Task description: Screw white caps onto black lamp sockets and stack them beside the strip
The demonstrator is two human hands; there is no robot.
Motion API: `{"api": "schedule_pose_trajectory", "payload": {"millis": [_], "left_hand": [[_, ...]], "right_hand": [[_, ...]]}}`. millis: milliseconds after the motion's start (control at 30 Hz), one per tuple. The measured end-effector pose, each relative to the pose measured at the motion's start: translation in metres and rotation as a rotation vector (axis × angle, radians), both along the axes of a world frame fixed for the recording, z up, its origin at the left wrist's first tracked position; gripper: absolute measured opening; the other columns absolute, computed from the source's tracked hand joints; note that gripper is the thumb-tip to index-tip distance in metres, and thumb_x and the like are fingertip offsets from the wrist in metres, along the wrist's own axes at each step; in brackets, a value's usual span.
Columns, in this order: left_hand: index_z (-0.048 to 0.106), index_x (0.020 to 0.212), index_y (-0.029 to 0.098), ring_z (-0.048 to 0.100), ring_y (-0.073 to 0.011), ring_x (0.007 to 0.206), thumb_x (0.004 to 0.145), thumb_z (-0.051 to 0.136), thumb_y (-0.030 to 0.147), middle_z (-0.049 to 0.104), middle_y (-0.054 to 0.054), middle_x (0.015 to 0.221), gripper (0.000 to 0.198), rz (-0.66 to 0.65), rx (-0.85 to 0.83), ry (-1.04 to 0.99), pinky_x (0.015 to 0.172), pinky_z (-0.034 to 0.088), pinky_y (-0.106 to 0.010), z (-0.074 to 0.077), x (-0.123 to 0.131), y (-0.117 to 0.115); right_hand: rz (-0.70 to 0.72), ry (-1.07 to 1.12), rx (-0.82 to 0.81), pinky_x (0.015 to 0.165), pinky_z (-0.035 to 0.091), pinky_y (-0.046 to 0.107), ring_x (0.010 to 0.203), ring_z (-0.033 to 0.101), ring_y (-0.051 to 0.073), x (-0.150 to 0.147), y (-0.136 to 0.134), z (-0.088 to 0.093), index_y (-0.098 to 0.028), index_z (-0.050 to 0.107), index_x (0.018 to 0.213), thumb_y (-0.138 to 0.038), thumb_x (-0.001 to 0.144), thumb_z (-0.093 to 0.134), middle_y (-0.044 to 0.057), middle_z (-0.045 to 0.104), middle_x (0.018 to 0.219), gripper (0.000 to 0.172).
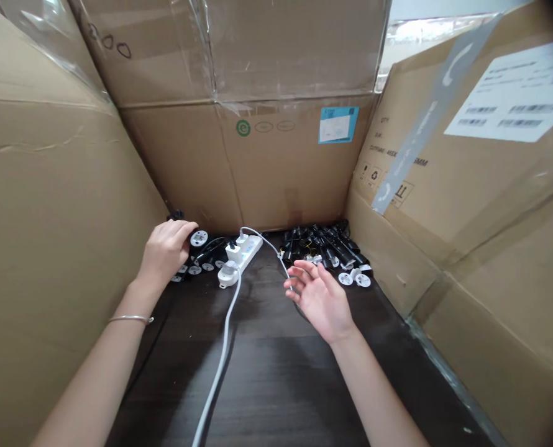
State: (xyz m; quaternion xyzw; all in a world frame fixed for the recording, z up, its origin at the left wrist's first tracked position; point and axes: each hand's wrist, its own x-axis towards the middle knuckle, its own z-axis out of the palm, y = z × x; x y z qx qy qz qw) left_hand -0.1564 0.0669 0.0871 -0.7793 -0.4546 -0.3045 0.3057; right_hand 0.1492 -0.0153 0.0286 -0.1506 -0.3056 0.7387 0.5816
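Observation:
My left hand [167, 251] is at the left pile of black parts with round white ends, its fingers curled closed. It appears to grip a black part with a round white disc [199, 238], which shows beside the fingertips; the palm side is hidden. My right hand [320, 298] is half turned up with fingers apart and loosely bent, holding nothing. It hovers in front of the right pile of black parts [323, 242], next to a thin grey cable [269, 243]. Between the hands lies a white power strip [251, 248] with white plug adapters [233, 251] in it.
A thick white cord [224, 347] runs from the strip toward me across the dark tabletop [267, 385]. Large cardboard boxes stand at the left [48, 205], back [276, 167] and right [481, 217]. White discs [353, 279] lie at the right pile's front edge.

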Motion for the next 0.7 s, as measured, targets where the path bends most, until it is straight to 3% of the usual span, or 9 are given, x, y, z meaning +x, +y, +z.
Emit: {"api": "schedule_pose_trajectory", "payload": {"millis": [133,233,333,467,600,700], "left_hand": [[0.052,0.103,0.021,0.054,-0.0209,0.105,0.078,0.044,0.009,0.059,-0.008,0.108,0.029,-0.212,0.142,-0.055,0.092,0.045,-0.04,-0.003,0.048,-0.031],[0.048,0.105,0.021,0.055,-0.0187,0.107,0.077,0.047,0.006,0.06,-0.008,0.106,0.032,-0.437,0.143,-0.047,0.09,0.048,-0.038,-0.02,0.09,-0.052],[0.047,0.103,0.02,0.054,-0.0192,0.109,0.078,0.05,0.006,0.059,-0.01,0.109,0.029,-0.554,0.142,-0.072,0.086,0.05,-0.034,-0.04,0.114,-0.062],[0.052,0.095,0.023,0.055,-0.0187,0.109,0.078,0.053,0.008,0.061,-0.006,0.103,0.022,-0.579,0.209,-0.025,0.085,0.05,-0.033,-0.055,0.12,-0.062],[0.058,0.096,0.025,0.055,-0.0182,0.103,0.075,0.057,0.006,0.062,-0.004,0.099,0.028,-0.49,0.331,0.035,0.081,0.048,-0.031,-0.058,0.118,-0.065],[0.059,0.104,0.025,0.055,-0.0187,0.098,0.078,0.052,0.006,0.063,-0.006,0.095,0.033,-0.439,0.274,0.011,0.079,0.046,-0.032,-0.06,0.118,-0.069]], "right_hand": [[-0.063,-0.251,0.054,0.068,0.045,0.024,0.076,0.058,0.012,-0.007,-0.001,-0.002,-0.018,0.062,0.092,-0.034,0.077,0.059,0.004,0.061,0.09,0.023],[-0.011,-0.346,0.124,0.072,0.046,0.025,0.078,0.059,0.012,-0.012,-0.005,-0.002,-0.018,0.061,0.098,-0.033,0.076,0.062,0.005,0.061,0.094,0.026],[0.053,-0.335,0.177,0.073,0.048,0.027,0.082,0.059,0.013,-0.015,-0.008,-0.002,-0.019,0.059,0.101,-0.037,0.077,0.059,0.005,0.06,0.098,0.029],[0.043,-0.324,0.134,0.068,0.048,0.022,0.078,0.057,0.01,-0.017,-0.008,-0.003,-0.018,0.06,0.091,-0.037,0.073,0.064,0.002,0.06,0.087,0.027],[-0.038,-0.331,0.075,0.064,0.045,0.016,0.073,0.055,0.007,-0.018,-0.008,-0.003,-0.017,0.061,0.087,-0.025,0.065,0.072,0.0,0.06,0.082,0.026],[-0.045,-0.304,0.063,0.066,0.045,0.015,0.075,0.055,0.006,-0.021,-0.01,-0.003,-0.017,0.063,0.086,-0.019,0.064,0.072,0.0,0.061,0.084,0.024]]}}
